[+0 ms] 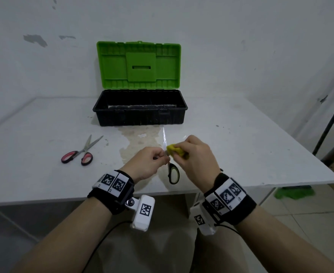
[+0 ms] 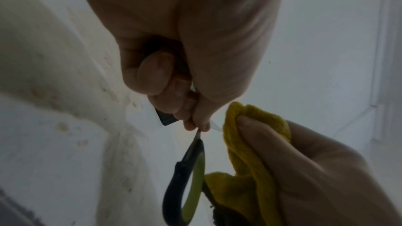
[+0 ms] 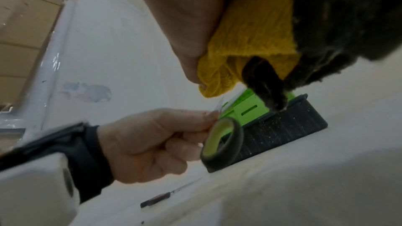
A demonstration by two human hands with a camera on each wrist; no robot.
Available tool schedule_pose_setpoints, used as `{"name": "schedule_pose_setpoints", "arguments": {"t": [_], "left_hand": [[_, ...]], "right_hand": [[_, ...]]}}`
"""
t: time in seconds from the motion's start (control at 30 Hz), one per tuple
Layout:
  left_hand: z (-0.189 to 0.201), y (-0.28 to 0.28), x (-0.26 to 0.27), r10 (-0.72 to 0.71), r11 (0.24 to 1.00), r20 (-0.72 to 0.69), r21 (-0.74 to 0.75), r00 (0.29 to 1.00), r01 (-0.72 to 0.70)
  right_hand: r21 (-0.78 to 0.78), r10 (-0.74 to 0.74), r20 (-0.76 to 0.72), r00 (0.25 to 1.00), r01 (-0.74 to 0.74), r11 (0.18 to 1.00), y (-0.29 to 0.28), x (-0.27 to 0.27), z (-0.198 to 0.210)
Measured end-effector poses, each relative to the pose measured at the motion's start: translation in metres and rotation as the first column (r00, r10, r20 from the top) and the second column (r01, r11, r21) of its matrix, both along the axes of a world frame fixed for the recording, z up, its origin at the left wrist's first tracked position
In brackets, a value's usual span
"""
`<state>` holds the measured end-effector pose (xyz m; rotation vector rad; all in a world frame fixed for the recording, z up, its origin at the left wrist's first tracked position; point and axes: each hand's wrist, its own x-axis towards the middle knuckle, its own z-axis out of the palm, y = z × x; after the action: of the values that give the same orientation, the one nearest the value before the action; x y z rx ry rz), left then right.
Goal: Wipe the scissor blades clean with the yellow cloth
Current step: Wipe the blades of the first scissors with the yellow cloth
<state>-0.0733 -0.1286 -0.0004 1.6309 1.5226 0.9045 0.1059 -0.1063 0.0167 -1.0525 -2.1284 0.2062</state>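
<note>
The left hand (image 1: 145, 164) is pinching the scissors (image 1: 173, 173) near the pivot, its thumb and curled fingers (image 2: 155, 76) clamped around the metal just above the black and green handle loop, which is hanging down toward the person. The blades are pointing up and away, toward the toolbox. The right hand (image 1: 196, 154) is gripping the yellow cloth (image 1: 175, 150), bunched between its thumb and fingers, and is pressing it against the blades right beside the left fingertips. In the left wrist view a short stretch of bare blade is showing between the 2 hands. All of this is being held above the white table (image 1: 260, 146), over a brownish stain. A second pair of scissors (image 1: 79, 154), red-handled with its blades parted, is lying flat on the table to the left, well apart from the hands. At the back an open toolbox (image 1: 140, 111) is standing with its green lid upright against the wall.
</note>
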Motion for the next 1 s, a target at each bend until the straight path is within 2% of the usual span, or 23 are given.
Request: {"name": "schedule_pose_setpoints", "arguments": {"t": [0.17, 0.3, 0.4, 0.53, 0.6, 0.73, 0.87, 1.0], "left_hand": [[0.006, 0.002, -0.001, -0.032, 0.997, -0.11, 0.065, 0.993, 0.04], [0.016, 0.003, -0.014, -0.089, 0.996, -0.226, -0.007, 0.97, 0.09], [0.028, 0.003, -0.025, -0.16, 0.985, -0.302, -0.109, 0.94, 0.133], [0.037, 0.007, -0.033, -0.151, 0.987, -0.38, -0.11, 0.913, 0.117], [0.038, 0.008, -0.033, -0.138, 0.989, -0.332, -0.092, 0.933, 0.113], [0.036, 0.008, -0.034, -0.075, 0.993, -0.063, -0.098, 0.995, 0.069], [0.031, 0.01, -0.035, 0.018, 0.995, 0.118, -0.1, 0.993, -0.006], [0.029, 0.01, -0.033, 0.034, 0.992, 0.228, -0.124, 0.973, -0.006]], "right_hand": [[-0.013, -0.047, 0.014, 0.999, 0.048, 0.999, 0.011, 0.001, -0.002], [-0.018, -0.152, -0.039, 0.988, 0.151, 0.988, 0.026, 0.017, 0.006], [-0.012, -0.143, -0.059, 0.988, 0.143, 0.99, 0.027, 0.024, 0.006], [0.001, -0.09, -0.063, 0.994, 0.091, 0.996, 0.02, 0.02, 0.003], [0.006, -0.082, -0.048, 0.996, 0.082, 0.997, 0.018, 0.017, 0.001], [0.004, -0.07, -0.054, 0.996, 0.07, 0.998, 0.016, 0.015, 0.0], [0.013, -0.064, -0.057, 0.996, 0.065, 0.998, 0.016, 0.014, 0.002], [0.012, -0.065, -0.047, 0.997, 0.066, 0.998, 0.015, 0.013, 0.003]]}}
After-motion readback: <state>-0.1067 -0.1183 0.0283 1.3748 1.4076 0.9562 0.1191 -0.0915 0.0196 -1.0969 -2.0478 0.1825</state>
